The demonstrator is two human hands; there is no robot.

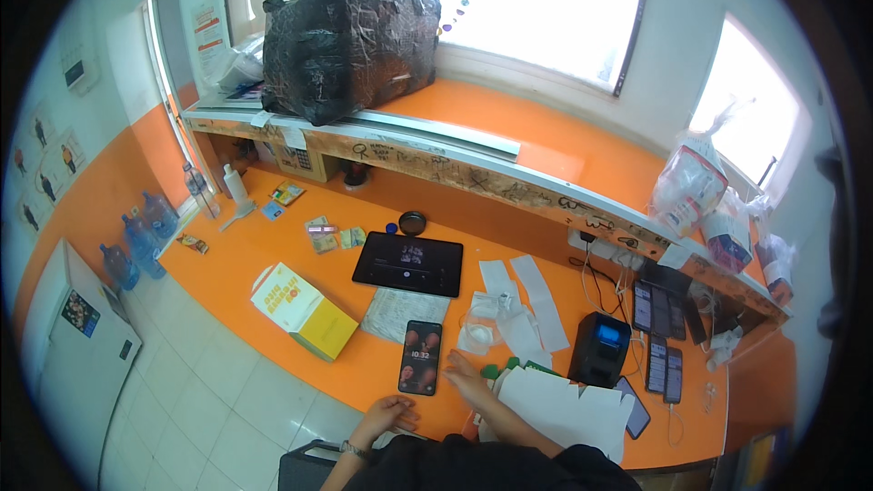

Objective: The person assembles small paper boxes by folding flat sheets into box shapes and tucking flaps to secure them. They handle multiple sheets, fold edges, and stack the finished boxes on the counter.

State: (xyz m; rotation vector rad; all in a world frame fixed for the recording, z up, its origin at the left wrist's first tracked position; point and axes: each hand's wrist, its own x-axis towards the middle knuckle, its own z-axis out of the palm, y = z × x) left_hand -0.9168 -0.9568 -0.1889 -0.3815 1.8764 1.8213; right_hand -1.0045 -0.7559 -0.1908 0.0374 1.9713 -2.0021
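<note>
A black smartphone (420, 358) with a lit lock screen lies flat on the orange desk (314, 405) in front of me. My left hand (393, 413) rests by its lower left corner, fingers loosely stretched and holding nothing. Beside its right edge is my right hand (467, 384), fingers apart and likewise holding nothing. Beyond the phone, a grey plastic-wrapped packet (402, 314) lies partly beneath a black tablet (408, 264) whose screen is on. A yellow and white box (305, 311) sits to the left. White paper sheets (573, 405) spread next to my right forearm.
Right of the papers stands a black label printer (600, 352), with several phones (657, 364) and cables past it. Paper strips (541, 300) and a plastic cup (476, 335) lie mid-desk. A large black wrapped parcel (350, 55) occupies the raised shelf. Banknotes (320, 236) are at the far left.
</note>
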